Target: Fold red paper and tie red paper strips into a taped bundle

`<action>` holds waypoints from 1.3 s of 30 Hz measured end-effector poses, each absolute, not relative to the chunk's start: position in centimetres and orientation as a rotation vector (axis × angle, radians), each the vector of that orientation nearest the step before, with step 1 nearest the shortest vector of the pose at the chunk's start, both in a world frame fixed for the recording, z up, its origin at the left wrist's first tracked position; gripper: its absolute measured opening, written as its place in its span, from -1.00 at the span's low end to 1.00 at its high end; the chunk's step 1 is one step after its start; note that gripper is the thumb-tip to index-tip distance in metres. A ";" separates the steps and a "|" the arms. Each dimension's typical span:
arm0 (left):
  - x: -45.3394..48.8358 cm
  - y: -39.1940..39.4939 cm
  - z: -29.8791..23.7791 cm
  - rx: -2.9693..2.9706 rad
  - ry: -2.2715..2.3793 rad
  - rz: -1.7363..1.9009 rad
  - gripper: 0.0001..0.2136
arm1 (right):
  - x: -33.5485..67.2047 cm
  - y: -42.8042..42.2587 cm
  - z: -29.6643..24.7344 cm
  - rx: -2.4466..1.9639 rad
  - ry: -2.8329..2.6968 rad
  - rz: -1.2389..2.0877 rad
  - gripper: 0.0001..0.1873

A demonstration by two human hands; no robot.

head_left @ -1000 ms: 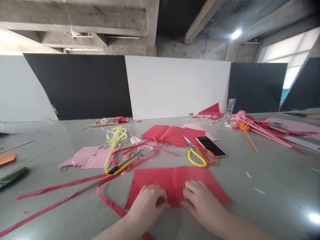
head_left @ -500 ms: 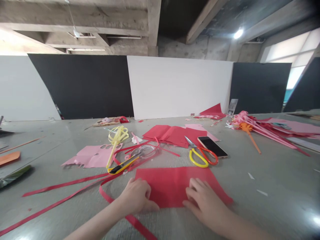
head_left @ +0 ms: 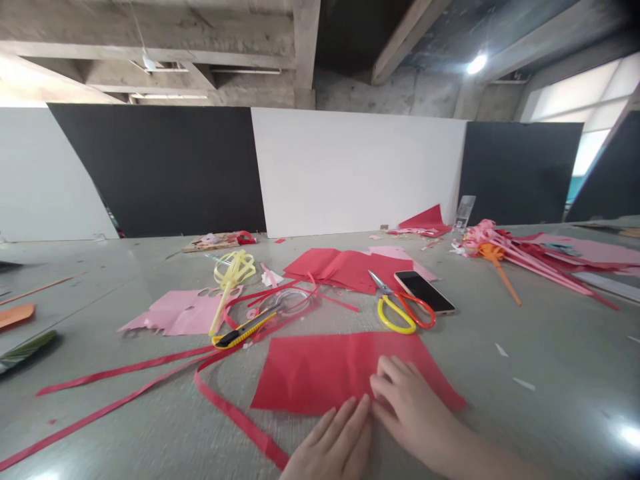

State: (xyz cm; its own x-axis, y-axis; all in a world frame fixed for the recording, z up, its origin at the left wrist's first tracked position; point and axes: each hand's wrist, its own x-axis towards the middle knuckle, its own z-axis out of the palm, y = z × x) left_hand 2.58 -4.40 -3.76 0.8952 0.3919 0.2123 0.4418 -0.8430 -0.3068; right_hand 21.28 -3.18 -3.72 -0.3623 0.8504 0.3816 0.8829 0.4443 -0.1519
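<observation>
A red paper sheet (head_left: 320,370) lies flat on the grey table (head_left: 525,347) right in front of me. My left hand (head_left: 335,443) lies flat at the sheet's near edge, fingers stretched out and together, holding nothing. My right hand (head_left: 407,407) rests on the sheet's near right part, fingers spread and pressed down on the paper. The two hands touch side by side.
Beyond the sheet lie yellow and orange scissors (head_left: 400,310), a phone (head_left: 424,292), a yellow utility knife (head_left: 243,330), a yellow paper ornament on a stick (head_left: 231,273), pink paper (head_left: 183,312), more red sheets (head_left: 345,268) and long red strips (head_left: 125,387). Paper flowers (head_left: 505,250) pile up at the right.
My left hand left the sheet's left corner, where it was curled, and now lies flat at the near edge beside my right hand. My right hand has hardly moved.
</observation>
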 end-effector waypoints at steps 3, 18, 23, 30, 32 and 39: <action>2.1 -4.0 -4.6 -2.709 -0.621 -0.249 -0.66 | 21.3 -3.2 -3.7 -1.471 -2.294 -0.077 -0.87; 0.6 -3.5 -4.9 -2.755 -0.722 -0.215 -0.54 | 21.4 -3.2 -3.3 -1.443 -2.292 -0.071 -0.85; 0.5 -3.4 -4.8 -2.762 -0.698 -0.196 -0.58 | 21.4 -3.1 -3.4 -1.431 -2.298 -0.108 -0.86; -0.7 -3.2 -4.1 -2.832 -0.704 -0.096 -0.57 | 21.5 -3.1 -3.5 -1.446 -2.312 -0.031 -0.85; -0.9 -3.3 -4.0 -2.840 -0.706 -0.087 -0.58 | 21.4 -3.1 -3.5 -1.452 -2.315 -0.012 -0.85; -1.6 -3.3 -4.4 -2.927 -0.743 -0.200 -0.43 | 21.5 -3.1 -3.5 -1.464 -2.318 -0.020 -0.86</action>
State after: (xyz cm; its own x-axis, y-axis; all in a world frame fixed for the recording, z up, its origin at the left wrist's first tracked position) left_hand -1.56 -3.27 -4.37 0.8712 0.4656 0.1555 0.4808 -0.8733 -0.0791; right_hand 21.47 -3.07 -3.45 -0.3729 0.8646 0.3367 0.8703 0.4518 -0.1962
